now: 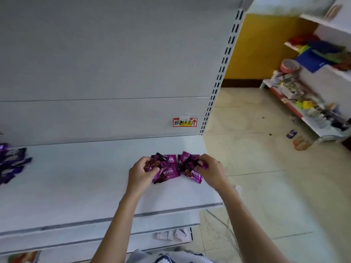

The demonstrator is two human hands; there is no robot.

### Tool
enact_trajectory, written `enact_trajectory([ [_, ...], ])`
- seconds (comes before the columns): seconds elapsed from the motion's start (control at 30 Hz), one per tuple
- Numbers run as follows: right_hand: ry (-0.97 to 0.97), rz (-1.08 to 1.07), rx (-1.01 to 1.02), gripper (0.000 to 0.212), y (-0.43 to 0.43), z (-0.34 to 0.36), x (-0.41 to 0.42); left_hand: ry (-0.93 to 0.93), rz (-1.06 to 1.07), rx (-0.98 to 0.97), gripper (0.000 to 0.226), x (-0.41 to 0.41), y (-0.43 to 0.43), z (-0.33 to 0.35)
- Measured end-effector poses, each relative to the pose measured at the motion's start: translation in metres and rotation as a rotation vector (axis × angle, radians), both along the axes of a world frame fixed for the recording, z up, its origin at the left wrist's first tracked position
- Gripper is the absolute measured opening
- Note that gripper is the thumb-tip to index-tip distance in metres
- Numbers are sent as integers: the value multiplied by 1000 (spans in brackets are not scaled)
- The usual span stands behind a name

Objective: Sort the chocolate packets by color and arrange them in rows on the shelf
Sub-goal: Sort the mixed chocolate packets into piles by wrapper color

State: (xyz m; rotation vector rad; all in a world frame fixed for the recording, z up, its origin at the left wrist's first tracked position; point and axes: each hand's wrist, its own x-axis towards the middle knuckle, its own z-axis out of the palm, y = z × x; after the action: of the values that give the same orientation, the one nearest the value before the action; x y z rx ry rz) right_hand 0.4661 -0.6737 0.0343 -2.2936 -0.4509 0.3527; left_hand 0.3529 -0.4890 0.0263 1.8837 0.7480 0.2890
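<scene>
Several magenta "KISS" chocolate packets lie bunched on the white shelf, toward its right end. My left hand grips the left side of the bunch, fingers curled round the packets there. My right hand pinches the packets on the right side. A separate pile of dark purple packets lies at the shelf's far left edge, partly cut off by the frame.
A red and yellow price label sticks to the shelf's back panel. White packets lie on a lower shelf. Across the tiled floor stands another rack crowded with goods, with a purple packet on the floor near it.
</scene>
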Motion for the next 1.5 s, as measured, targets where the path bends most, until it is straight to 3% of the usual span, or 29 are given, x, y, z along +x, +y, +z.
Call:
enact_trajectory([
  [0.23,4,125,0,24,13,-17,18,21,149,67,18,8,-21,-17],
  [0.33,-92,160,18,26,26,-24,21,9,195,86,21,16,-24,-20],
  [0.5,-251,142,-89,35,22,-43,26,130,76,175,49,12,-18,-33],
  [0.67,-268,208,-165,29,27,-45,27,125,62,237,50,3,-16,-29],
  [0.87,-297,230,47,33,44,-26,17,44,278,211,40,-39,-3,-5],
  [1.1,-36,481,267,36,89,15,-24,-107,605,138,32,-138,3,37],
  [1.37,71,645,398,37,125,49,-92,-236,985,189,28,-259,-1,69],
  [1.5,109,702,437,37,147,56,-135,-319,1073,149,32,-306,3,75],
])
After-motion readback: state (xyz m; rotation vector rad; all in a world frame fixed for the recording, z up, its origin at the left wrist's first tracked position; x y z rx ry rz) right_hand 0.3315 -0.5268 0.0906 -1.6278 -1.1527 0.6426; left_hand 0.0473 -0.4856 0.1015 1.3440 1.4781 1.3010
